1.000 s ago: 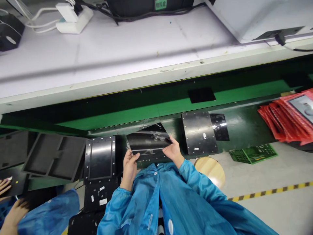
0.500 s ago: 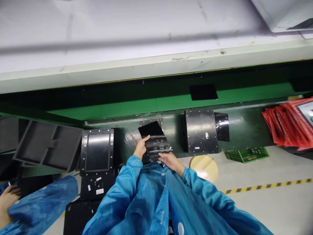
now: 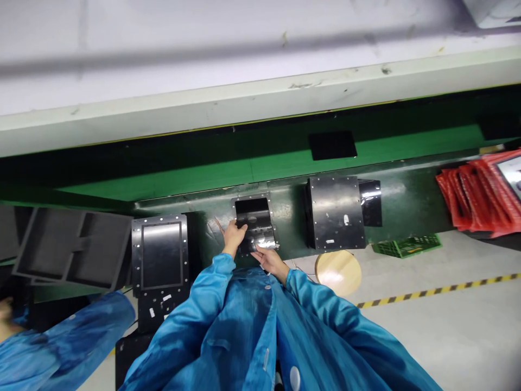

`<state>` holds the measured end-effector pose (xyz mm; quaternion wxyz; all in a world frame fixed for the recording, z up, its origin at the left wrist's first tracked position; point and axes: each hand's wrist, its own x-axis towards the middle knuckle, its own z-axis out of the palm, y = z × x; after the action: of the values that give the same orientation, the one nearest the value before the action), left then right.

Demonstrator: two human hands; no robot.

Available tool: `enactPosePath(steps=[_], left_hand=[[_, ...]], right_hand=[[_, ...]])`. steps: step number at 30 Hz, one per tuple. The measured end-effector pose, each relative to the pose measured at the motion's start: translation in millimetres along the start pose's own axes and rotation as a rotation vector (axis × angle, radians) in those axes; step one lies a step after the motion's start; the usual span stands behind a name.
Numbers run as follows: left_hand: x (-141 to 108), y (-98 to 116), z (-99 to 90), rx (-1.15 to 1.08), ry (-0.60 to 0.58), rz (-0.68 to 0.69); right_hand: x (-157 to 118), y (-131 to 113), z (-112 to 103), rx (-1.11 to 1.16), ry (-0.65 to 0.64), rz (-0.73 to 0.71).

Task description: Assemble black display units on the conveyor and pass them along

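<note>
A thin black glossy panel [image 3: 254,220] lies flat over a black plate with a riveted rim [image 3: 241,199] on the green bench. My left hand [image 3: 235,237] grips the panel's left edge, thumb on top. At the near right corner, my right hand [image 3: 272,260] pinches the near edge; its fingertips are partly hidden. The near half of the panel reflects light and looks covered by clear film. Just left of my left hand rests a slim pointed tool, perhaps tweezers [image 3: 220,225].
Stacked black riveted plates stand left [image 3: 160,255] and right [image 3: 336,212]. Further out are black trays [image 3: 73,244], red bubble-wrap pouches [image 3: 476,190], a green crate [image 3: 407,246] and a round stool [image 3: 337,271]. Another black panel [image 3: 332,145] sits behind. A co-worker's blue sleeve [image 3: 89,336] shows at left.
The panel, tilted above the riveted plate before, has been lowered and squared onto it. Both my hands went with it, my right hand shifting left. The view has shifted slightly.
</note>
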<state>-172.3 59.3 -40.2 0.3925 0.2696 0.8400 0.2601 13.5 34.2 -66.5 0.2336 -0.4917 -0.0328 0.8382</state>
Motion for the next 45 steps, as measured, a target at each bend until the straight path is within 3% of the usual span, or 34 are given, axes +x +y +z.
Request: enactPosePath(steps=[4, 7, 9, 11, 15, 17, 22, 25, 29, 33, 39, 45], left_hand=[[-24, -27, -10.3, 0.271, 0.024, -0.042], [-37, -49, -11.7, 0.336, -0.068, -0.099], [-42, -59, -10.0, 0.357, -0.114, -0.111], [-44, -64, -6.6, 0.357, -0.094, -0.077], [-41, -60, 3.6, 0.273, 0.102, 0.125], [-32, -54, 8.6, 0.201, 0.150, 0.163], [1, -37, 10.8, 0.067, 0.071, -0.043], [7, -35, 4.7, 0.064, 0.064, -0.056], [-1, -39, 1.0, 0.058, 0.046, -0.035], [-9, -38, 7.5, 0.046, 0.023, 0.000], [-12, -39, 5.1, 0.175, 0.165, 0.036], [-19, -54, -1.5, 0.186, 0.003, 0.016]], right_hand=[[2, -4, 4, -0.088, 0.059, 0.046], [-7, -13, -5, -0.362, -0.036, 0.154], [-13, -23, -16, -0.602, -0.062, 0.153], [-18, -34, -27, -0.828, 0.030, -0.031], [-7, -61, -38, -1.137, 0.342, -0.601], [7, -72, -33, -1.205, 0.400, -0.709], [41, -91, -8, -1.262, 0.460, -0.646], [46, -101, -4, -1.306, 0.455, -0.554], [39, -104, -18, -1.349, 0.382, -0.607], [33, -100, -29, -1.361, 0.448, -0.636], [31, -95, -27, -1.278, 0.462, -0.668], [33, -91, -28, -1.180, 0.398, -0.754]])
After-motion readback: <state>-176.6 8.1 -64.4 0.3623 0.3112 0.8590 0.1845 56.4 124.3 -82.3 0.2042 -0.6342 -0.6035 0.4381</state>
